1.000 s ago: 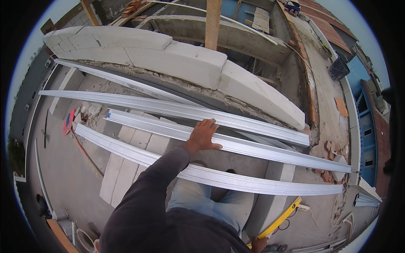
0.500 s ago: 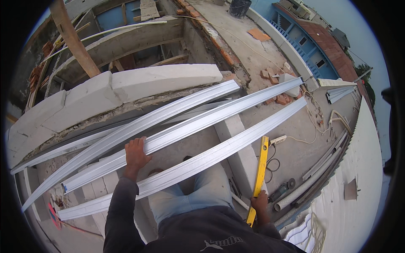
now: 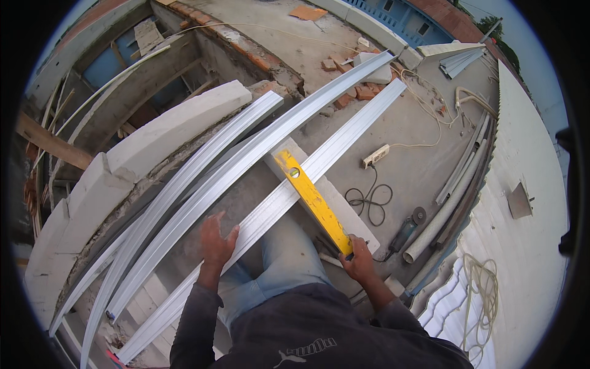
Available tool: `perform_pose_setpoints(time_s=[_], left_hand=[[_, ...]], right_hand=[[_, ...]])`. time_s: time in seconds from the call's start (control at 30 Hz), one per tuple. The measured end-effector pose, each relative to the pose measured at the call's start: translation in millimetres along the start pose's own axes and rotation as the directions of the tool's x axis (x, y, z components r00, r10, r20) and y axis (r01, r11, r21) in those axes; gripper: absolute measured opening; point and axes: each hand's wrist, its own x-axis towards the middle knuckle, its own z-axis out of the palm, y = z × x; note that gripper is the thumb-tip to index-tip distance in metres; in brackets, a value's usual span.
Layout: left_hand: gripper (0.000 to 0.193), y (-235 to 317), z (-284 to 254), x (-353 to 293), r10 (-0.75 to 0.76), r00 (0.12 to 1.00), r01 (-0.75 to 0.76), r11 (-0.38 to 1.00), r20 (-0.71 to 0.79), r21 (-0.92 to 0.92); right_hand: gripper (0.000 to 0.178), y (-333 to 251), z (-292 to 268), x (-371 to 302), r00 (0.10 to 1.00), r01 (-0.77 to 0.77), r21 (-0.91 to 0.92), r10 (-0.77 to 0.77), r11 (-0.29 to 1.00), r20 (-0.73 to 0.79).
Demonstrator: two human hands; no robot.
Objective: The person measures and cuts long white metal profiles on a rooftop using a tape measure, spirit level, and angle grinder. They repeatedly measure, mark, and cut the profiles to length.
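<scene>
My right hand (image 3: 359, 259) grips the lower end of a yellow spirit level (image 3: 321, 210). The level slants across a pale block beam, and its far end reaches over the nearest metal profile (image 3: 313, 165). My left hand (image 3: 218, 243) is open, thumb and fingers apart, at the left edge of that profile; whether it touches is unclear. Farther left, a middle metal profile (image 3: 258, 144) and a third metal profile (image 3: 200, 147) run roughly alongside, all long and silvery. The pale block beam (image 3: 353, 215) lies under the nearest profile.
A low white block wall (image 3: 178, 117) borders a deep opening on the left. To the right are a power strip (image 3: 376, 156), its black cable, an angle grinder (image 3: 408, 231) and several pipes (image 3: 427, 232). Corrugated sheeting (image 3: 522, 203) lies far right; broken bricks (image 3: 362, 92) lie ahead.
The spirit level has swung left and forward, from beside the block beam to across it and the nearest profile. My left hand has come off the middle profile. The view has turned.
</scene>
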Motion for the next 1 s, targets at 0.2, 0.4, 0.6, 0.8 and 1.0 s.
perform_pose_setpoints(time_s=[0.2, 0.4, 0.6, 0.8, 1.0], left_hand=[[0.074, 64, 87, 54, -0.264, 0.965, 0.263, 0.958, 0.013, -0.112], [0.082, 78, 115, 86, -0.437, 0.874, 0.470, 0.870, 0.211, -0.146], [0.089, 80, 130, 91, -0.431, 0.864, 0.503, 0.739, 0.260, -0.448], [0.093, 82, 127, 92, -0.416, 0.859, 0.512, 0.673, 0.300, -0.533], [0.090, 87, 122, 96, -0.381, 0.877, 0.481, 0.713, 0.294, -0.511]], right_hand=[[0.070, -18, 11, 4, 0.986, -0.038, -0.075, 0.050, 0.996, 0.158], [0.068, -10, 9, 8, 0.975, -0.071, -0.018, 0.073, 0.997, 0.208], [0.066, -4, 9, 11, 0.988, -0.047, 0.024, 0.043, 0.999, 0.151], [0.069, -2, 5, 15, 0.971, -0.076, 0.050, 0.063, 0.996, 0.229], [0.063, -7, -5, 22, 0.967, -0.087, 0.080, 0.065, 0.993, 0.247]])
